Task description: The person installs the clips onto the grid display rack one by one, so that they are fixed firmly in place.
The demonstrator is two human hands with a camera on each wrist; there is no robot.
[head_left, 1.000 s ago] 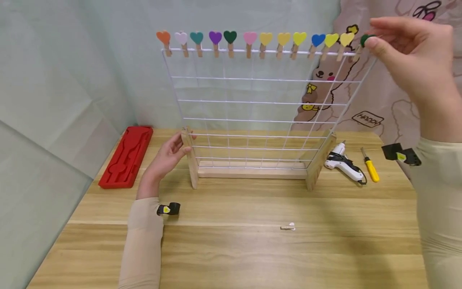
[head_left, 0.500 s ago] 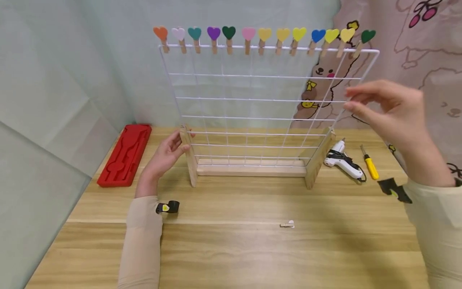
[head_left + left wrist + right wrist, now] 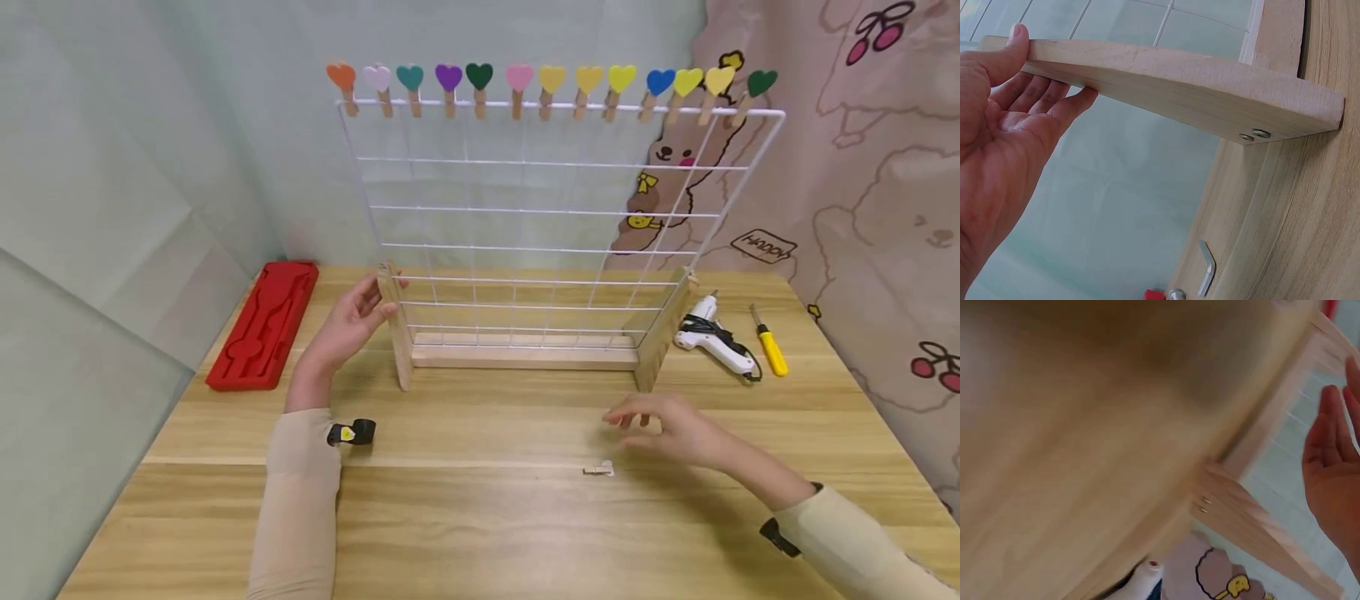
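A white wire grid rack point(image 3: 522, 213) stands upright in a wooden base, with several heart-topped clothespins point(image 3: 519, 80) clipped along its top bar. My left hand point(image 3: 348, 323) grips the rack's left wooden post point(image 3: 396, 333). In the left wrist view its thumb point(image 3: 1017, 45) lies over the front edge and the fingers are on the other side. My right hand point(image 3: 667, 427) is over the table with loosely bent fingers and holds nothing. Just below its fingertips, a small clothespin point(image 3: 597, 470) with a white heart lies on the wood.
A red moulded tray point(image 3: 262, 327) lies at the left. Right of the rack are a white hot glue gun point(image 3: 716, 340) with a black cord and a yellow-handled screwdriver point(image 3: 771, 346). A hex key point(image 3: 1207, 269) shows in the left wrist view, behind the rack's post.
My right hand has let go of the dark green heart clothespin at the top right and come down to the table near the loose clothespin. The left hand stays on the post.
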